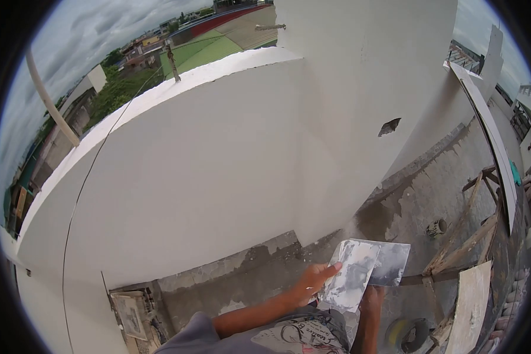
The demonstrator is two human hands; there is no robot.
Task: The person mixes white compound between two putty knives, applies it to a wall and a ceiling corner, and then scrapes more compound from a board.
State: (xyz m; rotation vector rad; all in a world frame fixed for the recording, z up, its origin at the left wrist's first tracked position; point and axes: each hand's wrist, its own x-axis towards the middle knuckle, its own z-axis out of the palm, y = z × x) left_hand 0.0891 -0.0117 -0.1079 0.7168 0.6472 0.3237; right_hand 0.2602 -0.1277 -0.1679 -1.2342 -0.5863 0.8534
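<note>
Head view, left hand (310, 282) gripping trowel blade (353, 272) edge, white wall (206, 177) close ahead

There is one camera, worn on the person's head. It looks forward and down, close above the hands (336, 283) and standing near a white wall (206, 177). The picture is round and bent like a fish's eye, so it also catches sky (88, 29) and rooftops (218, 41) far off.

Both hands meet low in the view: the left hand (312, 282) lies on a trowel blade (351, 274), the right hand (373, 295) just beneath a second blade (391, 264). The wall (206, 171) rises ahead; wooden planks (463, 248) lie to their right.
</note>
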